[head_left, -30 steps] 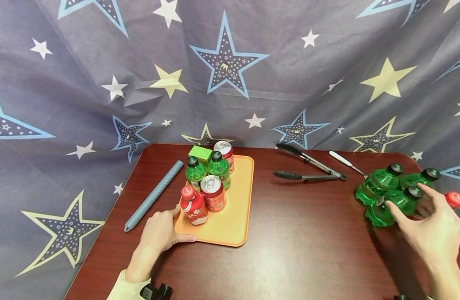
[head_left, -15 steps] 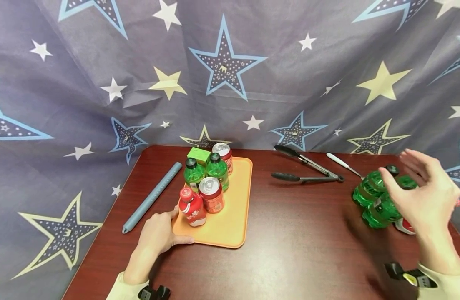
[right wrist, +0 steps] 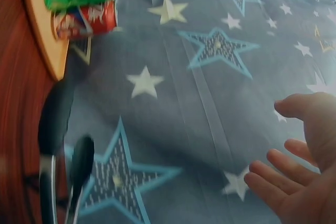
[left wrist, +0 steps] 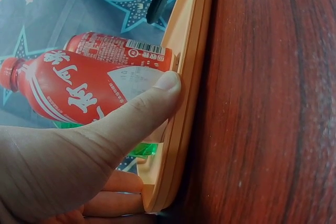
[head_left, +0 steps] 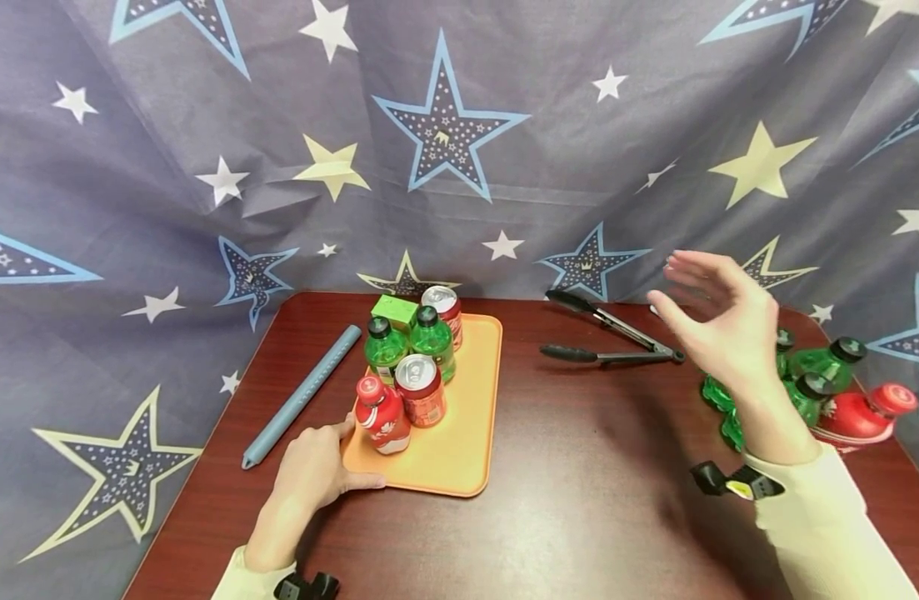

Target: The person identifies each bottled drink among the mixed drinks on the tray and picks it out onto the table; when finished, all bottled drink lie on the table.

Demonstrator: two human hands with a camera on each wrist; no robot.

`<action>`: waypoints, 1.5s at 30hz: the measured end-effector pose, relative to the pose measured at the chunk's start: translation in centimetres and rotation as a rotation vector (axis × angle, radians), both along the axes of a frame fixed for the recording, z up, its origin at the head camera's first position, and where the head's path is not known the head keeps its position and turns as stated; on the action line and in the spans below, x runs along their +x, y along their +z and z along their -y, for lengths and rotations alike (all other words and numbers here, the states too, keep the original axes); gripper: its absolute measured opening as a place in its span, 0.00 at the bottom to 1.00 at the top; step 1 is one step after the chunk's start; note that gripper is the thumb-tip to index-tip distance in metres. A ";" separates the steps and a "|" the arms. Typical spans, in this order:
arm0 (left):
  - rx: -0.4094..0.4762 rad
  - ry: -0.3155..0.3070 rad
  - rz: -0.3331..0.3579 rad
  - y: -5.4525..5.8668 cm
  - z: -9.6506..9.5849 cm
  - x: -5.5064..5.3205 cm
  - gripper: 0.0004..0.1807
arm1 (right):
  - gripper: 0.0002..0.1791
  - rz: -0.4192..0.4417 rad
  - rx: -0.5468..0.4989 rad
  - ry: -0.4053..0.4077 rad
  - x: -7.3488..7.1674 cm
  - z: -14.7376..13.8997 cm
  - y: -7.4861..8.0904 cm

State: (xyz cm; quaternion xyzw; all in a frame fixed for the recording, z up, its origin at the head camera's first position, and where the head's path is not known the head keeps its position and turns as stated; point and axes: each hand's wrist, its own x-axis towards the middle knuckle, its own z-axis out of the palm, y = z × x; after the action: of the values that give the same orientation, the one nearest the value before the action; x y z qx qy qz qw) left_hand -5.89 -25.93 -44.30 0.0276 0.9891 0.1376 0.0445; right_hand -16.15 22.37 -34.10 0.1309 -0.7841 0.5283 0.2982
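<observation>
My left hand (head_left: 312, 467) grips the near left corner of an orange tray (head_left: 470, 442), its thumb along the front rim and its fingers at the left side. Close beside the thumb stands a red cola bottle (left wrist: 73, 90). Behind it on the tray are a red can (head_left: 422, 400), two green bottles (head_left: 432, 342) with black caps, a green box (head_left: 394, 312) and another red can (head_left: 446, 312). My right hand (head_left: 729, 325) hovers in the air over the table's right side, fingers spread apart, holding nothing. In the right wrist view this hand (right wrist: 299, 177) faces the curtain.
Black-tipped tongs (head_left: 571, 354) lie spread at the back, left of my right hand. Several green bottles (head_left: 822, 371) and a red bottle (head_left: 856, 417) stand at the far right, partly behind my right arm. A blue-grey rod (head_left: 302, 398) lies left of the tray. A starry curtain (head_left: 489, 108) hangs behind.
My right hand has left the green bottles at the right, risen, and moved left with nothing in it. My left hand stays at the tray's corner.
</observation>
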 end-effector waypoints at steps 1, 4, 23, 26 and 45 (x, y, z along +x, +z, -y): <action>0.000 0.001 0.002 0.0 0.0 0.0 0.60 | 0.29 -0.005 -0.003 0.031 -0.3 0.6 0.2; 0.005 0.004 0.005 0.1 0.0 0.0 0.60 | 0.28 -0.005 0.002 0.094 -1.0 2.5 0.5; -0.003 0.010 0.022 -0.1 0.0 -0.1 0.62 | 0.28 0.139 0.097 0.345 -3.2 13.6 -2.1; -0.004 0.008 0.018 -0.1 0.0 -0.1 0.62 | 0.28 0.171 0.098 0.381 -3.2 15.0 -2.5; -0.003 -0.002 0.014 0.0 0.0 -0.2 0.62 | 0.28 0.242 0.103 0.473 -4.2 20.8 -6.0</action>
State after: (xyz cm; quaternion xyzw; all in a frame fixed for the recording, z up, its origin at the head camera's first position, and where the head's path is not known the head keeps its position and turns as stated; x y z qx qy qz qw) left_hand -6.06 -25.89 -44.34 0.0276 0.9889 0.1364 0.0516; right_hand -20.30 1.54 -40.09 0.2611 -0.7876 0.5546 0.0635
